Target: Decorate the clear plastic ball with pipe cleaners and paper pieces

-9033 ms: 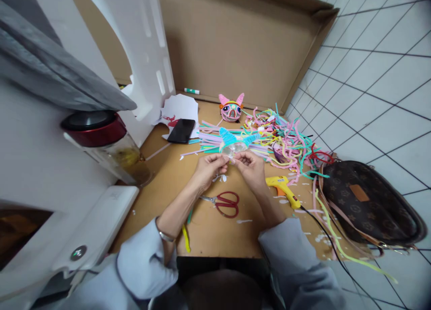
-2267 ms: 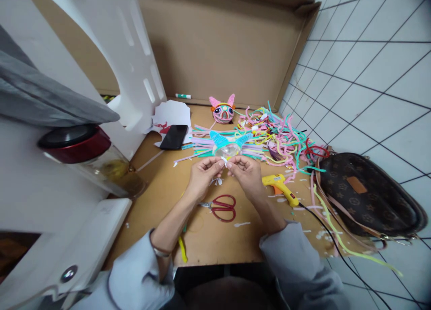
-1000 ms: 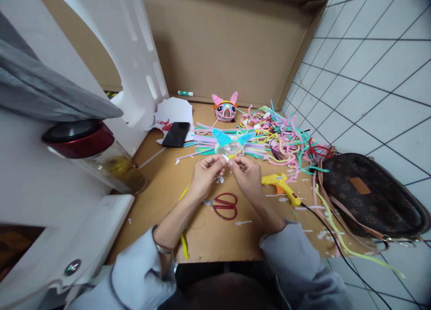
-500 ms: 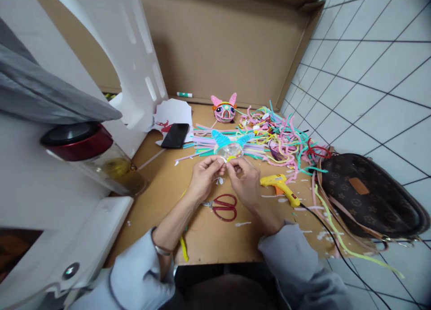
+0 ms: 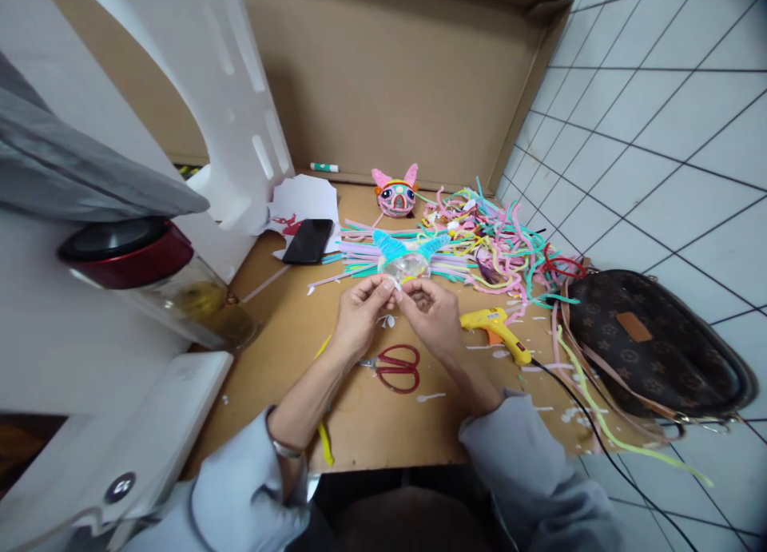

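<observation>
Brown tabletop [image 5: 272,384] spreads under everything, with a tall cardboard panel [image 5: 407,89] standing behind it at twelve o'clock. Clock positions are taken from the meeting fingertips.

At nine o'clock, well away, stands a red-lidded bottle [image 5: 207,300]; at ten o'clock a phone [image 5: 307,241] lies partly over white paper [image 5: 305,196]. The left hand [image 5: 358,316] pinches a small white piece [image 5: 394,283] between thumb and finger, other fingers curled. At twelve o'clock, just beyond the fingertips, sits a clear, rounded form with blue ears [image 5: 392,247], and farther back a pink-eared head [image 5: 396,198]. Red-handled scissors [image 5: 399,368] lie at six o'clock. The right hand [image 5: 432,316] nips the same piece from the other side; its exact shape is too small to tell.

For work this fine, light pressure from the fingertips seems best: one hand should steady the piece while the other works its edge, with the forearms low for support. Keeping both wrists clear of the scissors, and the right forearm off the glue gun [image 5: 494,328] at four o'clock, looks prudent. Loose fuzzy stems [image 5: 509,244] tangle between two and three o'clock, and could snag a sleeve.
</observation>
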{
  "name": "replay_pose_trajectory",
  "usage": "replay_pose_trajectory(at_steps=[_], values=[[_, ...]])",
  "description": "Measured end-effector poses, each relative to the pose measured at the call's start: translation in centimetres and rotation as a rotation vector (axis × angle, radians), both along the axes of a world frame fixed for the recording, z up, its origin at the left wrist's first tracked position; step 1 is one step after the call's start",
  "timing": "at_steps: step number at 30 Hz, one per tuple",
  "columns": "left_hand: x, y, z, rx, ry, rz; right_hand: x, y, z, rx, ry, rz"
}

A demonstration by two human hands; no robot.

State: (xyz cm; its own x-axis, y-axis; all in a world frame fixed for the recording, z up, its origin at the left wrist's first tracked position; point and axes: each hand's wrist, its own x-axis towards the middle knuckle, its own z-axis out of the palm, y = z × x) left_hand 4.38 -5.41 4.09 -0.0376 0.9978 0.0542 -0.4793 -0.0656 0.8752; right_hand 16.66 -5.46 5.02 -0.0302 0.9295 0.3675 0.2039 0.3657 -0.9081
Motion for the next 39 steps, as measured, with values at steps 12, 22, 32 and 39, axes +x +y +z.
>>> replay_pose_trajectory(at_steps=[12, 22, 32, 39], values=[[0.5, -0.1, -0.1, -0.007, -0.043, -0.044, -0.4, 0.0, -0.3, -0.030, 0.077, -0.036], [0.1, -0.1, 0.0, -0.033, 0.009, -0.064, 0.0, 0.0, 0.1, -0.031, 0.059, -0.040], [-1.3, 0.7, 0.3, 0.000, 0.031, 0.094, 0.8, 0.0, -0.2, 0.054, -0.193, 0.028], [-3.2, 1.7, 1.0, -0.023, -0.027, 0.325, 1.7, -1.2, 0.7, -0.076, -0.932, 0.537]])
